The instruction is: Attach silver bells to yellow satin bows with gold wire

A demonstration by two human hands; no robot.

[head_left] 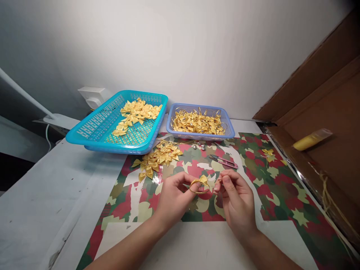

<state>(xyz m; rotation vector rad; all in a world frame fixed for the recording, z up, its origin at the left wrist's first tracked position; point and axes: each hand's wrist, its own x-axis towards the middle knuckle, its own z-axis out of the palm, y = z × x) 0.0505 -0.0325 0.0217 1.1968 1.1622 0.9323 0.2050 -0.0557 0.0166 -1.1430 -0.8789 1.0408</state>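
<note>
My left hand (174,195) pinches a small yellow ribbon bow (203,180) with a thin gold cord loop (197,190) hanging under it. My right hand (234,195) is closed in a pinch just right of the bow, apparently on the end of the cord. Both hands hover over the camouflage-patterned mat (281,195). A loose pile of yellow bows (159,156) lies on the mat beyond my left hand. Pink thread snips (224,161) rest just beyond my right hand.
A turquoise basket (92,129) holding yellow bows sits at the back left. A smaller blue basket (229,129) of gold pieces stands beside it. Small silver bells (200,147) lie in front of it. One stray bow (267,152) and a yellow tube (311,139) are at right.
</note>
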